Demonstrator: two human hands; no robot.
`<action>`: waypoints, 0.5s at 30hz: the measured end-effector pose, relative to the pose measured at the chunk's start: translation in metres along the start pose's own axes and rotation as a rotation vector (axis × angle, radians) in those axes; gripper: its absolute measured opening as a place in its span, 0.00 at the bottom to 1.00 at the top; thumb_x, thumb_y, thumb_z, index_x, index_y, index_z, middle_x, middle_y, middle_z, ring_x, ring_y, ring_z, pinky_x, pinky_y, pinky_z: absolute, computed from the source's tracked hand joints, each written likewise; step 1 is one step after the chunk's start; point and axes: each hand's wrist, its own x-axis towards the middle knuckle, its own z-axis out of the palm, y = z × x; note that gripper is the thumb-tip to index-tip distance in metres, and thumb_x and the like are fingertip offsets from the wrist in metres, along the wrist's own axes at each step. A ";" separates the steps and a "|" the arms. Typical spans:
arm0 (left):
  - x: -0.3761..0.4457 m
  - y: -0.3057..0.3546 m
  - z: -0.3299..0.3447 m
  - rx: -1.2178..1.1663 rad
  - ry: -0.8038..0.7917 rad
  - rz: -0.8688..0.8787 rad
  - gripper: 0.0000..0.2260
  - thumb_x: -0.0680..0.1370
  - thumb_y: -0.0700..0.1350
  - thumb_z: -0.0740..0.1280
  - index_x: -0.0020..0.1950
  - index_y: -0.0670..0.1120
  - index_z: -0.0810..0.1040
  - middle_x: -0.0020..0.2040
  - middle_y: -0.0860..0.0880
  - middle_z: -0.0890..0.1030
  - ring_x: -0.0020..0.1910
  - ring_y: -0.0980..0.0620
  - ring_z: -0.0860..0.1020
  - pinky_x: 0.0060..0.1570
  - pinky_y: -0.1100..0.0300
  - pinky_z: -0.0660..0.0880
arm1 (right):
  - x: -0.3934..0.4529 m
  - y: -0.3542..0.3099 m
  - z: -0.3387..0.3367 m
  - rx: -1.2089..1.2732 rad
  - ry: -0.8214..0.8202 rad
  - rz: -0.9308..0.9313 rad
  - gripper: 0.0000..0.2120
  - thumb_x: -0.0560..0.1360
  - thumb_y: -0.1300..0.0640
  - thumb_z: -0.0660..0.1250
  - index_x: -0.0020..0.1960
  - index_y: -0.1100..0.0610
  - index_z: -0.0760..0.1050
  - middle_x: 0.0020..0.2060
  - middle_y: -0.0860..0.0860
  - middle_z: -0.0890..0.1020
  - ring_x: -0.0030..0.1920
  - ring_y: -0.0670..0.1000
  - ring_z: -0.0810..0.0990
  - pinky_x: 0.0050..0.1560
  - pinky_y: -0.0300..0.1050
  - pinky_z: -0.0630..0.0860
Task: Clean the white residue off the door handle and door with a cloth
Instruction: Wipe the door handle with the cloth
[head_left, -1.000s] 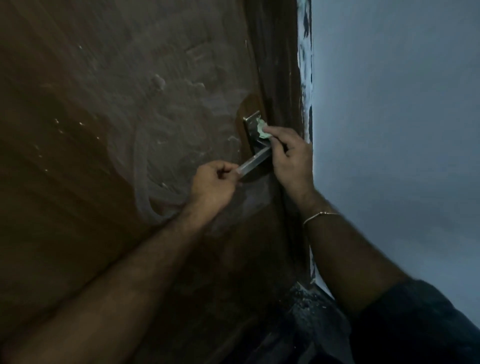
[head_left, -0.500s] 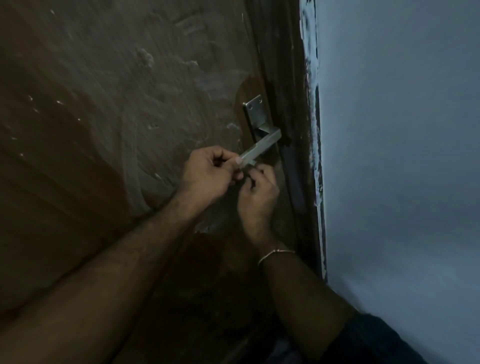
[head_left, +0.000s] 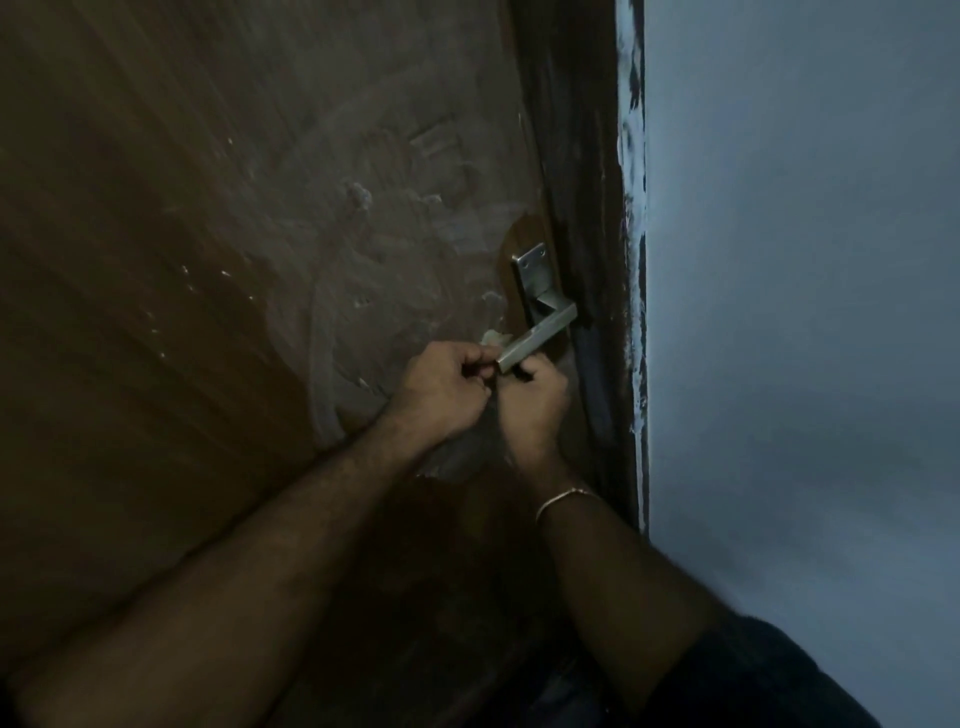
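Head view: at the free end of the steel lever door handle (head_left: 540, 332) on the residue-smeared wooden door (head_left: 218, 270), the left hand (head_left: 441, 387) pinches the tip, the right hand (head_left: 532, 402) curls underneath, apparently working a pale cloth (head_left: 492, 339); next, likely wiping the door's smears.

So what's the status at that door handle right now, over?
Left hand pinching lever tip of door handle. Right hand curled just under it; pale cloth peeks out above. White residue smeared across door. Nothing in the way.
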 end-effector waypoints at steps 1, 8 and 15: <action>-0.001 0.001 -0.001 0.001 -0.006 -0.001 0.20 0.75 0.30 0.64 0.61 0.48 0.81 0.52 0.53 0.83 0.56 0.53 0.80 0.63 0.54 0.76 | -0.001 -0.004 0.000 0.043 0.008 0.054 0.08 0.73 0.63 0.72 0.52 0.56 0.84 0.46 0.48 0.85 0.48 0.44 0.83 0.48 0.35 0.78; -0.005 0.003 -0.001 -0.084 -0.045 -0.120 0.16 0.76 0.36 0.68 0.62 0.48 0.81 0.54 0.52 0.83 0.49 0.59 0.79 0.51 0.69 0.73 | -0.003 -0.019 -0.034 0.089 -0.086 0.340 0.12 0.74 0.70 0.68 0.57 0.66 0.80 0.51 0.60 0.83 0.51 0.57 0.82 0.55 0.52 0.80; -0.010 0.009 0.003 -0.229 -0.009 -0.279 0.15 0.75 0.33 0.67 0.59 0.46 0.81 0.52 0.50 0.82 0.51 0.55 0.80 0.52 0.63 0.75 | -0.023 -0.055 -0.047 0.574 -0.242 0.764 0.16 0.81 0.70 0.54 0.67 0.67 0.70 0.60 0.66 0.78 0.56 0.59 0.80 0.61 0.51 0.76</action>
